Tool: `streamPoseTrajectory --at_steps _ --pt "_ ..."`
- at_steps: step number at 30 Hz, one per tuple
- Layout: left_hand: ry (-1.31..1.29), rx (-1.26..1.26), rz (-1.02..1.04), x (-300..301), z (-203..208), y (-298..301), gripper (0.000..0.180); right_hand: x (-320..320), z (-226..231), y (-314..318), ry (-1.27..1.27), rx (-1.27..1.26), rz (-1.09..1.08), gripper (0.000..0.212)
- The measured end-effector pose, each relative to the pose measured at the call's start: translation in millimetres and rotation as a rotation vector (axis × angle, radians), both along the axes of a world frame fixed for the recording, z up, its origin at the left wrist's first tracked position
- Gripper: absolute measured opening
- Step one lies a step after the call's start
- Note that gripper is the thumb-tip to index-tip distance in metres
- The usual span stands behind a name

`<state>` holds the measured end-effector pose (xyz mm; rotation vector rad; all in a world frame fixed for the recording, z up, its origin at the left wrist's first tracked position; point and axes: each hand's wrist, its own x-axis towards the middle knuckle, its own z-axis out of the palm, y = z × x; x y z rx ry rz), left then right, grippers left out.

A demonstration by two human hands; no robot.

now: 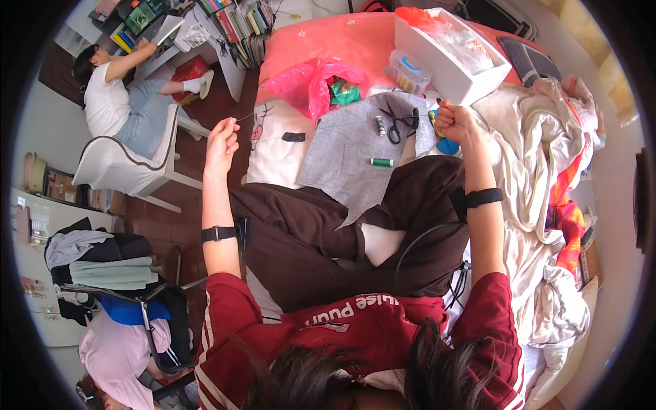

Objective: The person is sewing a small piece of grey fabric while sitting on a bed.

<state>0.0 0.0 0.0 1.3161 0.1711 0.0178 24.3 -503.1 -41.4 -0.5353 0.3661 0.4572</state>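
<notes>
My left hand (222, 145) is raised at the left, its fingers pinched on a thin thread (246, 117) that shows faintly beside the fingertips. My right hand (454, 123) is closed in a fist at the same height, and whatever it may hold is too small to make out. Between the hands, a grey cloth (348, 147) is spread over the bed in front of my crossed legs. On it lie black scissors (394, 130), a pale thread spool (380, 126) and a green thread spool (381, 162). A small black piece (294, 137) rests left of the cloth.
Beyond the cloth are a pink plastic bag (311, 85), a clear container (410, 72) and a white box (447, 58). Rumpled bedding (526, 191) lies right. One person (113, 99) sits on a white chair (130, 154) at the left; another (126, 345) is lower left.
</notes>
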Motion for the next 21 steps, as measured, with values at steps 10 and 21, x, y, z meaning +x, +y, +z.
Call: streamPoseTrajectory --at_steps 10,21 --pt "0.046 0.012 0.072 3 -4 15 0.014 -2 -20 -6 0.022 -0.207 0.006 0.031" --pt "0.194 0.287 0.073 20 -24 1 0.016 9 -1 -50 -0.299 -0.532 -1.01 0.043"
